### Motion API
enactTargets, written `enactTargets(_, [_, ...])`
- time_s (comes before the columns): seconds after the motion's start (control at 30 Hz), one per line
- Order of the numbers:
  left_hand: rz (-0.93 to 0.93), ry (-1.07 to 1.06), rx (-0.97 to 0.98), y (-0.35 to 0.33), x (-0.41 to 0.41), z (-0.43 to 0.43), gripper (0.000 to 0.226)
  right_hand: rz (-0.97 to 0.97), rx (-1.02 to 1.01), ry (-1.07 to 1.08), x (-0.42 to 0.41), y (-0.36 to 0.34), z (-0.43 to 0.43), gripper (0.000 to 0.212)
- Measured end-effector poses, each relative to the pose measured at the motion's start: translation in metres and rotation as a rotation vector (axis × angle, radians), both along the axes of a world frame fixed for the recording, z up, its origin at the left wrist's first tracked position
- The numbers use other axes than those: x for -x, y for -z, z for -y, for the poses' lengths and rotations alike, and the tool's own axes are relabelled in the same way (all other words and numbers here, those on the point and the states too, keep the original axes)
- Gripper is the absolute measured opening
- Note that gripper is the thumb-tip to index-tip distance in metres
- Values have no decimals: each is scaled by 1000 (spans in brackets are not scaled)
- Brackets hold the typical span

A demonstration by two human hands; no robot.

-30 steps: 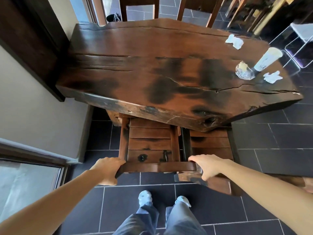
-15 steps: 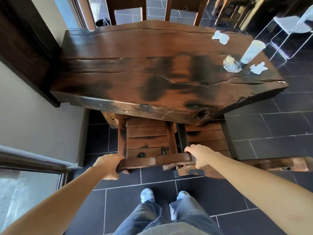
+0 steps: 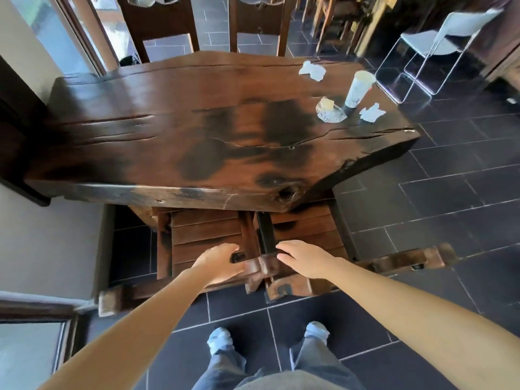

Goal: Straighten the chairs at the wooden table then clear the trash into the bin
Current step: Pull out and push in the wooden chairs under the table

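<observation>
Two wooden chairs sit side by side at the near edge of the wooden table (image 3: 168, 122), their slatted seats partly tucked beneath its rough, uneven rim. The top rails of the left chair (image 3: 202, 235) and right chair (image 3: 306, 226) meet end to end at the middle. The person's left hand (image 3: 219, 263) rests on the inner end of the left chair's rail. The right hand (image 3: 304, 260) rests on the inner end of the right chair's. Both hands lie palm down with fingers nearly straight, gripping nothing; motion blur hides finer detail.

The trash is grouped at the table's far right corner. A paper cup (image 3: 360, 88) stands there with a crumpled clear wrapper (image 3: 329, 109) just beside it. A crumpled tissue (image 3: 371, 112) lies near the right rim and a second tissue (image 3: 312, 70) near the far rim.

The table's left end sits close against a pale wall (image 3: 42, 235), leaving only a narrow strip of floor. To the right, dark floor tiles (image 3: 450, 192) lie open around the table's angled corner, out to a white wire-framed chair (image 3: 439, 43). Two high-backed chairs (image 3: 160, 21) stand at the far side. The person's pale shoes (image 3: 221, 337) stand on the tiles just behind the two rails.
</observation>
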State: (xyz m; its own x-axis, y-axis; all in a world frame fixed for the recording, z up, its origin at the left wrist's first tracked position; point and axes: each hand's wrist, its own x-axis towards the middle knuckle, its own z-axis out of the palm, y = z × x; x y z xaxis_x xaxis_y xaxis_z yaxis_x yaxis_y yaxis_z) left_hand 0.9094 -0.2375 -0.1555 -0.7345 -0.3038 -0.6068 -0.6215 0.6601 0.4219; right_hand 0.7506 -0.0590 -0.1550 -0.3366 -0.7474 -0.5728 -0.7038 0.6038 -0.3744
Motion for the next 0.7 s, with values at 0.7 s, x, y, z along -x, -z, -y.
enactTargets(0.7, [113, 184, 483, 24, 108, -206, 85, -404, -138, 201, 217, 17, -287, 66])
